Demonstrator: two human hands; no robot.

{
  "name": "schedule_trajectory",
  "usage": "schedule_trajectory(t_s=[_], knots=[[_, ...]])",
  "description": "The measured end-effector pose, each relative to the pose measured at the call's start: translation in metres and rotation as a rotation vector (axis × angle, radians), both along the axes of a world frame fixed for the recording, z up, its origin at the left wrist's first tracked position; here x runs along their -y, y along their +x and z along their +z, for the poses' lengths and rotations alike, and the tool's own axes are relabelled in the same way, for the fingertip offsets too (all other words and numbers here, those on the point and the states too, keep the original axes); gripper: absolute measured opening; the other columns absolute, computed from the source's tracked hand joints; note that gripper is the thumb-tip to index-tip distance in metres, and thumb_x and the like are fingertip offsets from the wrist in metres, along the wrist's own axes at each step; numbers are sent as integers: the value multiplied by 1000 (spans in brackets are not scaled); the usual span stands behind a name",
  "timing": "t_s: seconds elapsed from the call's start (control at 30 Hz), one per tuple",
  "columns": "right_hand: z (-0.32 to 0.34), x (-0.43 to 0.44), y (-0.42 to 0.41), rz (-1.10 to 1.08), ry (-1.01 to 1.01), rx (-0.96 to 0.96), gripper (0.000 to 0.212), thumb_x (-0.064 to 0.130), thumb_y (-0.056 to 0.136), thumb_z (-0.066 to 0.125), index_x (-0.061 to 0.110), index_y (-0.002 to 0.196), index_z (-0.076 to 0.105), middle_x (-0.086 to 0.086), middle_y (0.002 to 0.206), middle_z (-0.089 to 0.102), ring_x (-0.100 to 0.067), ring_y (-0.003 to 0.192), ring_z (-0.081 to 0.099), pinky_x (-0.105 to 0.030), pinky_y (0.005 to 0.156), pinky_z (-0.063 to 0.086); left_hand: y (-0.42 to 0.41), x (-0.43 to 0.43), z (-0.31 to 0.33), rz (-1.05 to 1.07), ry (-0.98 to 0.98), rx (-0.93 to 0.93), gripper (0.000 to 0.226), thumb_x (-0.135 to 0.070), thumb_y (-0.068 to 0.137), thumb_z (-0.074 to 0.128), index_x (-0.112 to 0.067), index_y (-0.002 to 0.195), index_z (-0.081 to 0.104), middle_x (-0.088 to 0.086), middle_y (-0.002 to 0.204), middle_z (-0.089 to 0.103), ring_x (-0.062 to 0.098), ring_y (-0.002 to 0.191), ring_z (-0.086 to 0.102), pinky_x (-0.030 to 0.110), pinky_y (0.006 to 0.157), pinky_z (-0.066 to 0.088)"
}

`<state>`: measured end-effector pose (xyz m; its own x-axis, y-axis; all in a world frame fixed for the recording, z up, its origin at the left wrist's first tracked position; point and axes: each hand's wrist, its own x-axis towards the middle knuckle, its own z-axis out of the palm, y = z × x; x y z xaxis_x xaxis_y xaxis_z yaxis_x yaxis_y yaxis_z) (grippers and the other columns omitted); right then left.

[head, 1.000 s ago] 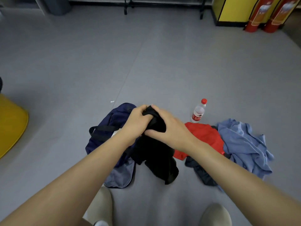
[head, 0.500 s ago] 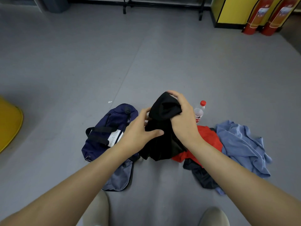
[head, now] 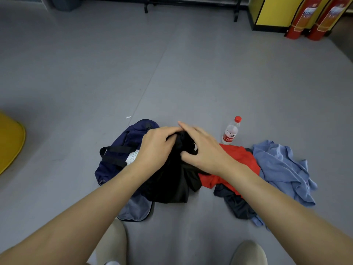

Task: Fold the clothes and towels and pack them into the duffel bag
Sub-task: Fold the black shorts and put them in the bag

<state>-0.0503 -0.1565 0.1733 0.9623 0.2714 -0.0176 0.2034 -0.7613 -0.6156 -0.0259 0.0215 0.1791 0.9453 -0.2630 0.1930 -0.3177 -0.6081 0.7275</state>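
The left hand (head: pixel 156 148) and right hand (head: pixel 204 150) hold a limp black garment (head: pixel 172 186), fingers curled into its bunched top. A soft navy duffel bag (head: pixel 118 150) lies at its nine o'clock on the floor (head: pixel 172 73). A crumpled red garment (head: pixel 240 155) and a blue cloth (head: pixel 280 169) lie at three, and a plastic bottle (head: pixel 231 131) stands at one.

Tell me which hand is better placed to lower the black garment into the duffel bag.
Likely left. The left hand grips the black garment right by the duffel bag; the right hand holds it farther off, nearer the red garment.

Dim, even indoor light; soft shadows, slight motion blur, wide-angle bending at edges
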Motion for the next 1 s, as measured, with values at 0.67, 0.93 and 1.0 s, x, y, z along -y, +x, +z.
schedule_trajectory(t_s=[0.67, 0.93, 1.0], knots=[[15, -11, 1, -262, 268, 235, 18, 15, 89, 57, 28, 97, 67, 12, 92, 71, -15, 91, 66, -39, 81, 50, 7, -24, -3, -100, 13, -241, 23, -55, 78, 71, -40, 93, 63, -17, 87, 69, 7, 86, 67, 38, 81, 55], [6, 11, 2, -161, -68, 99, 31, 23, 89, 58, 29, 120, 54, 7, 109, 65, -22, 104, 61, -39, 88, 47, 13, -24, 11, -34, -62, -189, 13, -27, 90, 66, -40, 93, 63, -21, 88, 69, -1, 86, 63, 29, 78, 49], [8, -2, -3, -27, -43, 66, 49, 36, 86, 64, 34, 132, 47, 10, 123, 62, -16, 112, 58, -37, 91, 47, 9, -15, 17, -67, -74, -191, 18, -25, 88, 68, -38, 97, 61, -17, 84, 68, 2, 83, 64, 27, 75, 50]])
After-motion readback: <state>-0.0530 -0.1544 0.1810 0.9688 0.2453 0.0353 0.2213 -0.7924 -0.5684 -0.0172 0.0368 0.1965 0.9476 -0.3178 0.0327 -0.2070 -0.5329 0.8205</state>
